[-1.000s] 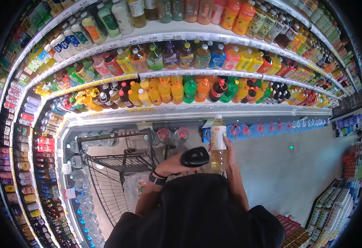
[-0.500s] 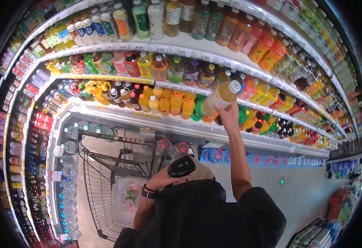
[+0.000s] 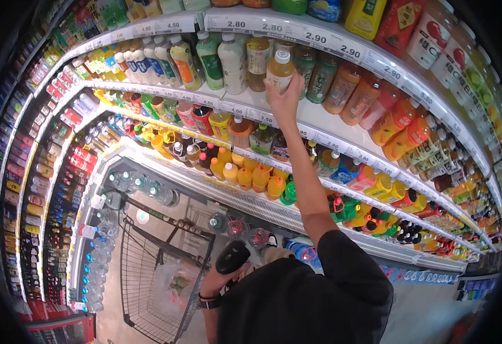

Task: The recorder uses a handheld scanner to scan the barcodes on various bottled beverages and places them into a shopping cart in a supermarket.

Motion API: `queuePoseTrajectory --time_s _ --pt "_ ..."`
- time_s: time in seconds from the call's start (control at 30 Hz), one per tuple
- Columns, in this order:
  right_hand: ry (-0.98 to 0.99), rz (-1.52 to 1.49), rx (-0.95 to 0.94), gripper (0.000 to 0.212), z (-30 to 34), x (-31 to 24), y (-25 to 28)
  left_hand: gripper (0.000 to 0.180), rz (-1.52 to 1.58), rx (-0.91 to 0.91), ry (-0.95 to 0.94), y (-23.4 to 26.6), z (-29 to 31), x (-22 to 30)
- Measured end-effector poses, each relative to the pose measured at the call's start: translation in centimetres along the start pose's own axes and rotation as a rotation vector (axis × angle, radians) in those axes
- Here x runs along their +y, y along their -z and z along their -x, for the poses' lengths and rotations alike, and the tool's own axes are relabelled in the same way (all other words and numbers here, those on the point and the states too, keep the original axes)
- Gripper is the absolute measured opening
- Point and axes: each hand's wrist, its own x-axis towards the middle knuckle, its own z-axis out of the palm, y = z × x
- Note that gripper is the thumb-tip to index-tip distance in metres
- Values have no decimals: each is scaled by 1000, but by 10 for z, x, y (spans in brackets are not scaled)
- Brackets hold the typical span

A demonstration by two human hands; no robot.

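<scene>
My right hand is raised high and grips a bottle of amber drink with a white cap, held at the upper cooler shelf among other bottles. My left hand stays low near my chest and holds a black handheld scanner. A dark band sits on the left wrist. My dark sleeve covers the right upper arm.
Curved cooler shelves full of coloured drink bottles fill the view ahead. A black wire shopping cart with a plastic bag inside stands at my lower left. Rows of clear water bottles line the bottom left.
My right hand rose with the amber bottle from near my chest up to the upper shelf. The view tilted up. The left hand kept the scanner low.
</scene>
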Motion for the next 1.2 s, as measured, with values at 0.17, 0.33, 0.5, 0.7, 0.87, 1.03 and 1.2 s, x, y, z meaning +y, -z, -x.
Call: queuePoseTrajectory --time_s 0.17,0.33,0.5,0.7,0.87,1.03,1.2 --pt "-69 44 55 70 -7 5 -14 29 8 68 24 5 -9 0" --pt "25 327 120 70 7 9 -18 35 -4 31 8 18 -26 5" --pt "-26 369 142 64 14 3 -10 33 -30 1 -41 23 -34 15" --pt "-117 520 72 50 31 11 -1 27 -79 -66 -28 38 -29 14" --pt "-257 612 -114 42 24 19 -1 24 -84 -85 -65 50 -25 5" --pt "-326 657 -110 36 11 31 -11 30 -40 -91 -72 56 -13 5" --pt "-298 697 -99 33 13 25 -14 32 -16 -42 -92 62 4 -7"
